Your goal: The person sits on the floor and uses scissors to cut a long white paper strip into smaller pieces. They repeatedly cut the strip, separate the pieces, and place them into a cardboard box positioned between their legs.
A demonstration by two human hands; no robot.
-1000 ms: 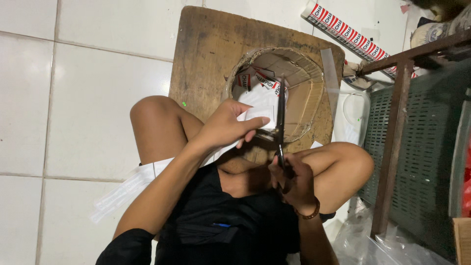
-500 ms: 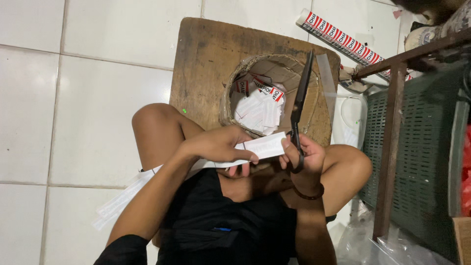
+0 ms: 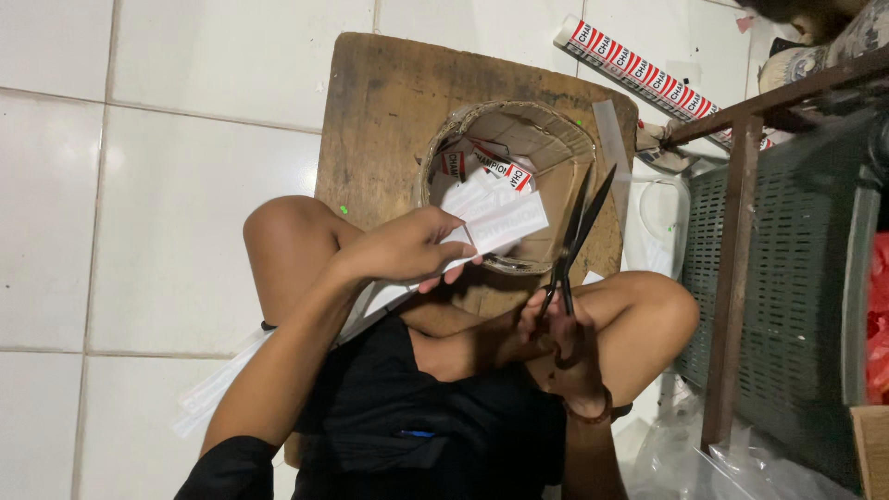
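The left hand point(image 3: 407, 250) grips a white paper strip point(image 3: 463, 243) over the cardboard tub point(image 3: 546, 139). The right hand point(image 3: 560, 347) holds black scissors point(image 3: 576, 236), blades parted, seemingly just beside the strip.

A green slatted crate point(image 3: 778, 278) stands right of the wooden board point(image 3: 389, 120), behind a rusty metal frame point(image 3: 732, 278), on white floor tiles point(image 3: 185, 185).

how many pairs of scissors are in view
1. The black scissors are in the right hand, blades open and pointing up beside the cardboard tub. More could be hidden under the paper in the tub.
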